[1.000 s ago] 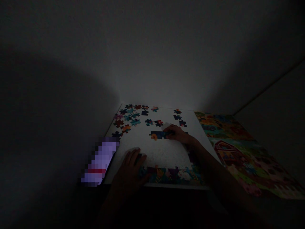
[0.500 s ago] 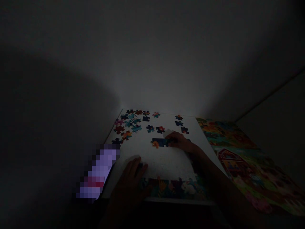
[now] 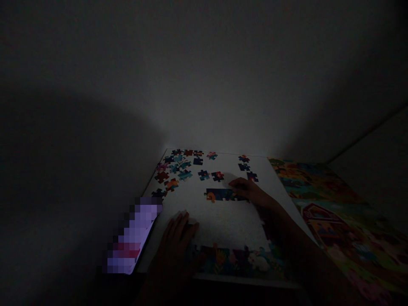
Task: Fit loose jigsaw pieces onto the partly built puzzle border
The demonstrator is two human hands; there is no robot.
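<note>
My right hand (image 3: 247, 191) lies on the far part of a white puzzle board (image 3: 223, 225), its fingertips over the right end of a dark blue joined strip of jigsaw pieces (image 3: 221, 195). Nearer me, my left hand (image 3: 177, 242) rests with its fingers apart at the board's near edge, just left of a colourful assembled border row (image 3: 236, 261). A dark spot by its fingertips is too dim to make out. Loose jigsaw pieces (image 3: 174, 168) lie scattered across the far left, with several more (image 3: 245, 168) at the far right.
A large picture of a farm with a red barn (image 3: 338, 221) lies to the right of the board. A pixelated, glowing purple object (image 3: 134, 238) lies against the left edge. A plain wall rises behind the board.
My right hand has slid rightward along the strip, showing more of it. The whole scene sits lower and further right in view. My left hand stays at the near edge.
</note>
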